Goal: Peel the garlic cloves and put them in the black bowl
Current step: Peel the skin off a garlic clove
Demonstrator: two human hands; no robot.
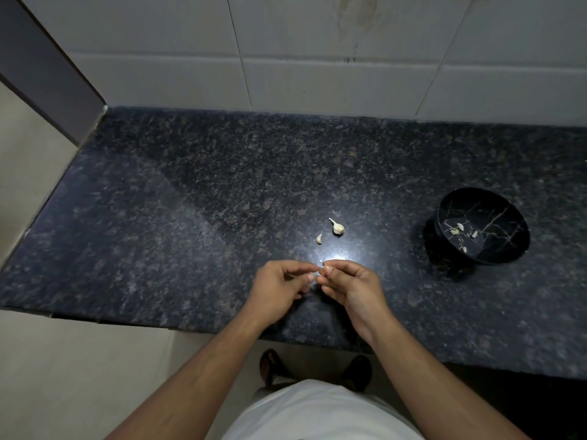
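Both hands meet over the near middle of the dark granite counter (190, 201). My left hand (279, 289) and my right hand (352, 287) pinch a small garlic clove (320, 270) between their fingertips; most of it is hidden by the fingers. Two unpeeled cloves lie just beyond the hands, a small one (319, 238) and a bigger one (337, 227). The black bowl (508, 249), with gold veins inside, stands to the right and holds several peeled white cloves (457, 229).
A tiled wall (317, 58) backs the counter. The counter's left end meets a wall corner (95, 122), and its front edge runs under my forearms. Below it I see floor and my sandalled feet (314, 368).
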